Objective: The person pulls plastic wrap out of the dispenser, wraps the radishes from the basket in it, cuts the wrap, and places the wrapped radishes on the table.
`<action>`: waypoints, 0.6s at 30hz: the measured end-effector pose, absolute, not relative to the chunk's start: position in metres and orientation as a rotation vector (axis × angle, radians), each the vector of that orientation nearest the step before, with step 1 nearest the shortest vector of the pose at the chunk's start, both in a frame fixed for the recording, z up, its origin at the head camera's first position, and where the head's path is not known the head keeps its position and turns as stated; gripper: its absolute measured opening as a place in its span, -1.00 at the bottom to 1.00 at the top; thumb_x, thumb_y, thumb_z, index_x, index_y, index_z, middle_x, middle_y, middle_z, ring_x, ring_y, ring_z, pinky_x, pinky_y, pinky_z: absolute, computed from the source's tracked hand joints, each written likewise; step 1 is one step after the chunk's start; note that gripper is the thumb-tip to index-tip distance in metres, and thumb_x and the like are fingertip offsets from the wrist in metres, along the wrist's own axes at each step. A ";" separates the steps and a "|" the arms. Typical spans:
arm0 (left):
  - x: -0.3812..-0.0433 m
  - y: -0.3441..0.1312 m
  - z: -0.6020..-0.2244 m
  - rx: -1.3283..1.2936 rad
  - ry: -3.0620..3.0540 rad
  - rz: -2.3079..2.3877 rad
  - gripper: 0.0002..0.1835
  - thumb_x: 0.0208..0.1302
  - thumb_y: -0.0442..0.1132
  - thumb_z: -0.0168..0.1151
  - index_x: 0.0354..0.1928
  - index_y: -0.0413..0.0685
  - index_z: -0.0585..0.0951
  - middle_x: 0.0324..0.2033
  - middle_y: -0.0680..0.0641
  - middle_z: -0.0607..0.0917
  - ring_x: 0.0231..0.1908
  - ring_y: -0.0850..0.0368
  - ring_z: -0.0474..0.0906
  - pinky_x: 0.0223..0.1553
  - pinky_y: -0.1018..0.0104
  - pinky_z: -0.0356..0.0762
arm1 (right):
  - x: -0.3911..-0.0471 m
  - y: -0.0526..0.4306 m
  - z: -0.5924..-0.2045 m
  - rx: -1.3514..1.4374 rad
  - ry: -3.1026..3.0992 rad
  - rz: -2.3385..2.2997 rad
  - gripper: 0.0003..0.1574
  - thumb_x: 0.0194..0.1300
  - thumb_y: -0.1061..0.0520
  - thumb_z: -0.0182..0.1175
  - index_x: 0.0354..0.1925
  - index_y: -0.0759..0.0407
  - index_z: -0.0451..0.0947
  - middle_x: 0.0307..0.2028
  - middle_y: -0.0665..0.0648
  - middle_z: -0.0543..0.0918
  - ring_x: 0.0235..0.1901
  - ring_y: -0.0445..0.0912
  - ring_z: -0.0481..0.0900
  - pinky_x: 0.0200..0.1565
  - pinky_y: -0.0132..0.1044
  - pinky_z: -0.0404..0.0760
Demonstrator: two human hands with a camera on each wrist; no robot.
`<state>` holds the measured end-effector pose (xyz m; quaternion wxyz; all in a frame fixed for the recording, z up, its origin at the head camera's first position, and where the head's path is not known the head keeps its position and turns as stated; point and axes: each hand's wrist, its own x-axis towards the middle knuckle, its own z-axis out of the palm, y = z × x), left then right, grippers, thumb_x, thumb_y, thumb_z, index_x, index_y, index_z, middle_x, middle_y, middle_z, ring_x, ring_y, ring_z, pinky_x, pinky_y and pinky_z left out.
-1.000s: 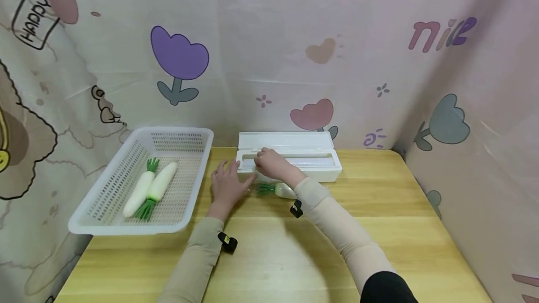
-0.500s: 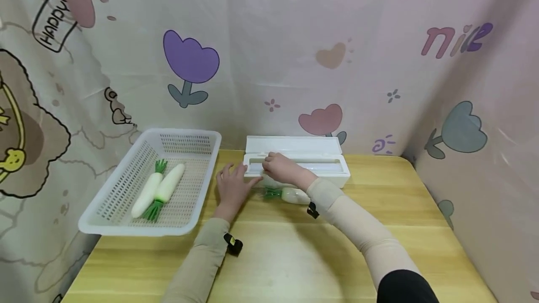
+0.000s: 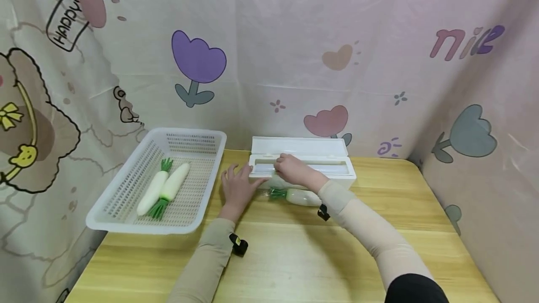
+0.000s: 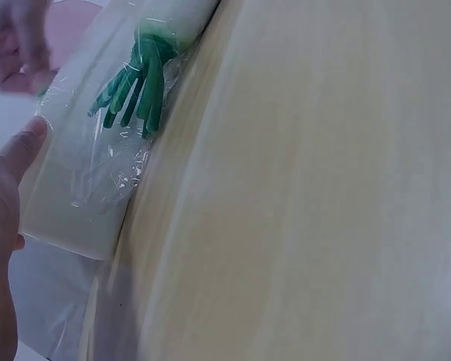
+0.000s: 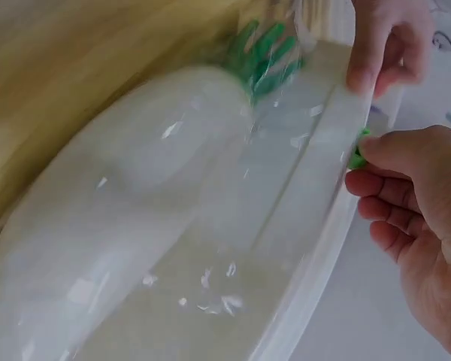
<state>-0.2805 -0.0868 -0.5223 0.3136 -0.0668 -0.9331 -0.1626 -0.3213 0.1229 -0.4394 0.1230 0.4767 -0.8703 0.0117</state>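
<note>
A white cling film dispenser (image 3: 343,181) stands at the table's back, its lid (image 3: 299,146) raised. My left hand (image 3: 237,190) grips its left end, thumb on the front and fingers behind. My right hand (image 3: 294,171) is at the slot along its front edge; in the right wrist view, thumb and forefinger pinch a small green slider (image 5: 358,150) on that edge. In front of the box lies a white radish (image 3: 304,198) with green stalks (image 4: 144,83), under clear film that runs up to the box.
To the left, a white perforated basket (image 3: 93,221) holds two more white radishes (image 3: 151,193) with green stalks. The wooden table (image 3: 290,256) reaches back to a printed curtain (image 3: 261,27), which also hangs along both sides.
My right hand has slid slightly rightward along the dispenser's front edge. My left hand keeps its place on the left end. The whole head view has shifted a little.
</note>
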 end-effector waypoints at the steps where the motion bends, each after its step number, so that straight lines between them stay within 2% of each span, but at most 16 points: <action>1: -0.281 -0.087 -0.524 -0.181 -2.464 -0.434 -0.28 -0.07 0.44 0.29 -0.06 0.03 0.60 -0.15 -0.04 0.78 0.14 -0.20 0.51 0.16 -0.30 0.34 | -0.321 0.129 -0.441 1.374 -2.546 0.036 -0.88 0.27 0.22 0.22 -0.43 0.17 0.57 -0.46 0.07 0.63 -0.37 -0.05 0.51 -0.20 -0.19 0.54; 7: -0.281 -0.096 -0.524 -0.101 -2.479 -0.557 -0.28 -0.15 0.38 0.40 -0.03 0.03 0.66 -0.05 -0.02 0.75 0.19 -0.18 0.46 0.24 -0.21 0.25 | -0.322 0.151 -0.444 1.352 -2.536 0.119 -0.84 0.28 0.22 0.23 -0.46 0.14 0.54 -0.47 0.05 0.60 -0.38 -0.07 0.49 -0.23 -0.21 0.51; 13: -0.281 -0.089 -0.520 -0.128 -2.559 -0.589 -0.23 -0.03 0.45 0.26 0.07 0.05 0.62 0.04 -0.01 0.71 0.24 -0.17 0.39 0.28 -0.23 0.20 | -0.321 0.167 -0.443 1.311 -2.555 0.163 -0.83 0.26 0.24 0.26 -0.48 0.15 0.54 -0.50 0.04 0.59 -0.41 -0.08 0.47 -0.27 -0.22 0.50; 18: -0.279 -0.082 -0.520 -0.120 -2.531 -0.578 -0.24 -0.06 0.43 0.30 0.06 0.04 0.62 -0.01 0.02 0.74 0.22 -0.17 0.42 0.26 -0.20 0.23 | -0.317 0.185 -0.441 1.298 -2.586 0.165 -0.84 0.24 0.26 0.27 -0.48 0.18 0.55 -0.51 0.05 0.59 -0.41 -0.07 0.48 -0.28 -0.20 0.52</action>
